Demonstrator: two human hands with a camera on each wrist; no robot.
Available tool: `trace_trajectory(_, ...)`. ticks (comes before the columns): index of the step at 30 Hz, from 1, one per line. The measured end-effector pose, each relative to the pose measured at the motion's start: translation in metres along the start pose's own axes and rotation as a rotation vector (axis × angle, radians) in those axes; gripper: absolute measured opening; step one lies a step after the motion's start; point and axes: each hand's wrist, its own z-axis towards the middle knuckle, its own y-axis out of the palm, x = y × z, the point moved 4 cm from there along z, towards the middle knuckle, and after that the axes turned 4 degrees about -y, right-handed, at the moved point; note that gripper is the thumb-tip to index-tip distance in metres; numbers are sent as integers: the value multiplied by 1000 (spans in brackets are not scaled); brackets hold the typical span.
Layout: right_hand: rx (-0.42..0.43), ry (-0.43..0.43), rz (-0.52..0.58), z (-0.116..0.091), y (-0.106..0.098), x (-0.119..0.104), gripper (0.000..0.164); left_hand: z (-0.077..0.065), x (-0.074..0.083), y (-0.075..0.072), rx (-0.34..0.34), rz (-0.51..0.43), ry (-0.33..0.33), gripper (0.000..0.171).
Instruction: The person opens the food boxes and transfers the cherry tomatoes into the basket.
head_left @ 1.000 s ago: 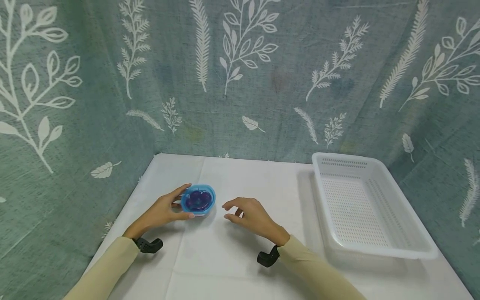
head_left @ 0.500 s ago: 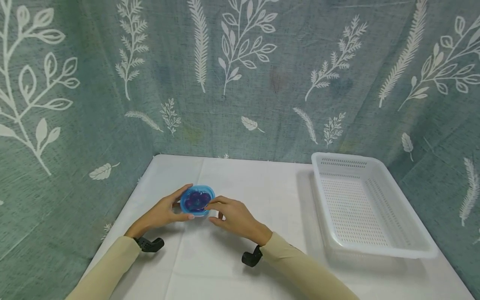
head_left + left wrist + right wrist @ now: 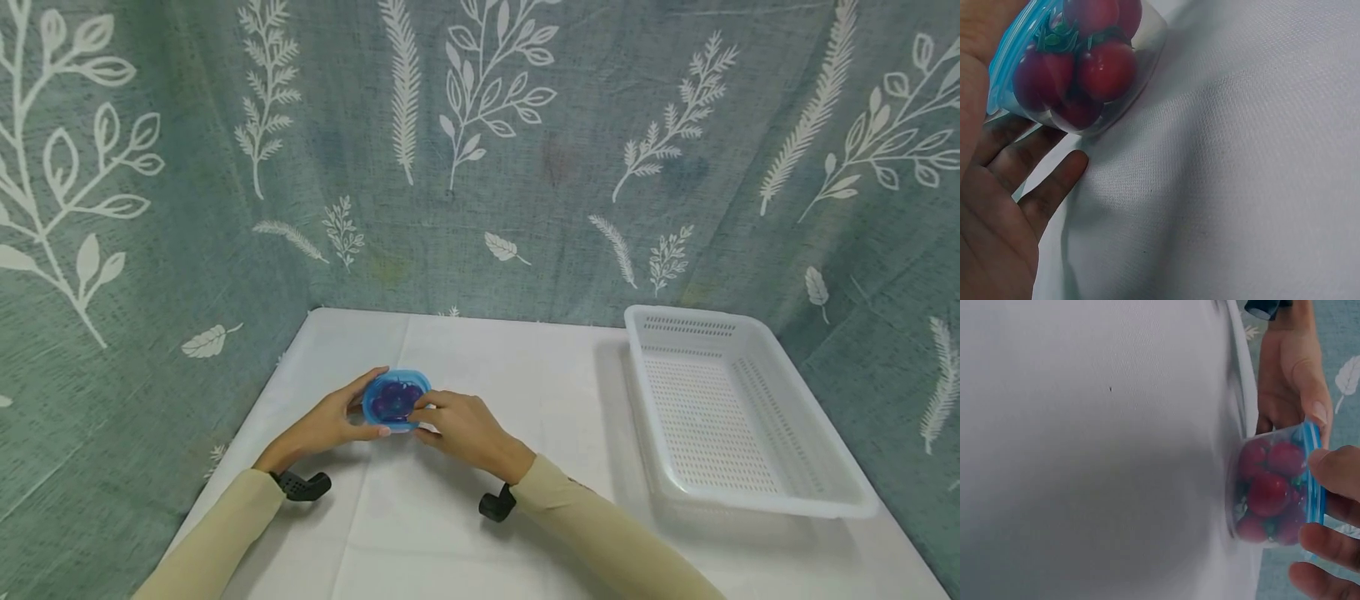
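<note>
A clear plastic container (image 3: 1235, 506) of red tomatoes (image 3: 1107, 72) with green stems stands on the white cloth, capped by a translucent blue lid (image 3: 397, 398). My left hand (image 3: 330, 423) holds it from the left, thumb on the near side and forefinger on the far side. On the opposite side, my right hand (image 3: 468, 429) has its fingers and thumb at the lid's right edge, pinching the rim. In the right wrist view that thumb lies against the blue rim, fingers close by. The lid sits on the container.
A white perforated plastic basket (image 3: 720, 417) stands at the right of the table. White cloth (image 3: 525, 358) covers the tabletop. A grey-green curtain (image 3: 480, 225) with white leaf prints hangs behind and along both sides.
My right hand has moved left from beside the container to the lid's right edge, its fingers closing in there. The left hand and container have barely moved.
</note>
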Motion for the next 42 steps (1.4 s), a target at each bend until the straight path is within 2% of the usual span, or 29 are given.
trace_trajectory(5,-4,-42,-52,3,-1,-1,22,-1,-1,-1,-14,-24,3,108)
trace_trajectory(15,30,-171,-273,8,4,-10,13,0,0,-1,-32,-10,38,109)
trace_trajectory(25,-15,-226,-434,12,7,-17,15,2,1,-1,-30,1,23,107)
trace_trajectory(31,-3,-231,-458,12,6,-18,15,3,0,1,-28,-3,10,105)
trace_trajectory(38,-23,-234,-441,11,8,-18,21,1,1,2,-26,-12,1,106)
trace_trajectory(42,-29,-235,-427,12,10,-17,18,1,0,1,-15,-7,-8,107)
